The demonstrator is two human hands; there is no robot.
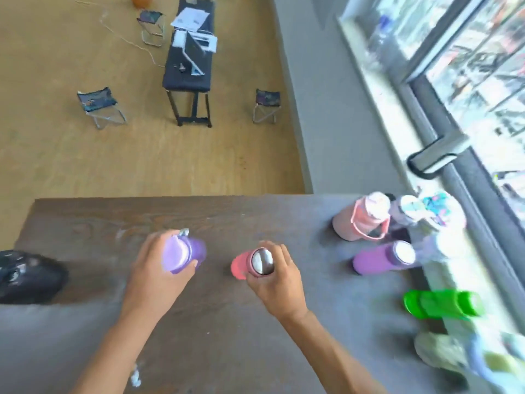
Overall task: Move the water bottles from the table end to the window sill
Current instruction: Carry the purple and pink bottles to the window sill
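My left hand grips a light purple bottle around its top, over the middle of the grey table. My right hand grips a pink-red bottle with a silver cap just to the right of it. Further right, near the table's right edge, stand a pink bottle with a strap, a purple bottle with a white cap and a bright green bottle. The white window sill runs along the right, under the window.
Several more pale bottles cluster by the sill at the right, with others blurred at the lower right. A black object lies at the table's left edge. On the floor beyond are a dark bench and folding stools.
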